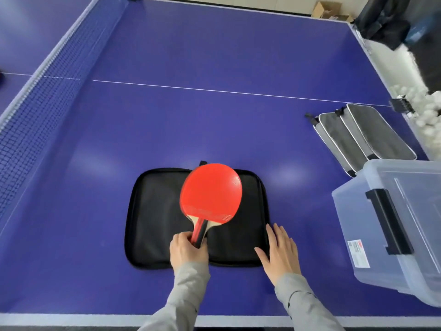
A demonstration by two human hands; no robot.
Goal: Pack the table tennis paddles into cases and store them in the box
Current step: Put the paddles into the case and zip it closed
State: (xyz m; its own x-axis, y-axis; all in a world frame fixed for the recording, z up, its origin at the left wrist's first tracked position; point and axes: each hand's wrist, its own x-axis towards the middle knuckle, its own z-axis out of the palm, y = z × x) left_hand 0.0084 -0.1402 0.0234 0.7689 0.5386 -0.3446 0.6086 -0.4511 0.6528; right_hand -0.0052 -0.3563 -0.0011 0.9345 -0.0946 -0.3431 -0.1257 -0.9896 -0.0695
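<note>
Desk (214, 56) first: it is carrying everything here, a wide blue playing surface with the net (47, 87) running well away beyond the left hand's fingers. Nearer in, the black case (152, 218) is lying unzipped and spread flat, both halves showing, directly under and ahead of both sets of fingers. The clear plastic box (391, 225) is sitting off past the right hand's fingers, near the desk's right edge, and two grey cases (358, 137) are lying just beyond it, overlapping each other.

The left hand (188, 249) is gripping the paddle (211, 193) by its handle, fingers curled round it, and the red blade is hanging over the middle of the case, reaching away from those fingertips and seemingly still raised off the lining. The right hand (279, 249) is resting flat with straight fingers on the case's right edge, holding nothing and apparently pinning it down.

To do this well, the blade probably wants lowering fully onto one half, not across the centre fold, with the handle kept inside the zip line. The flat fingers are sitting where that half would need to fold, so they would have to lift clear first. Nothing else is blocking the way; the box, grey cases and the white balls (415, 108) beyond the desk edge are all lying well apart.
</note>
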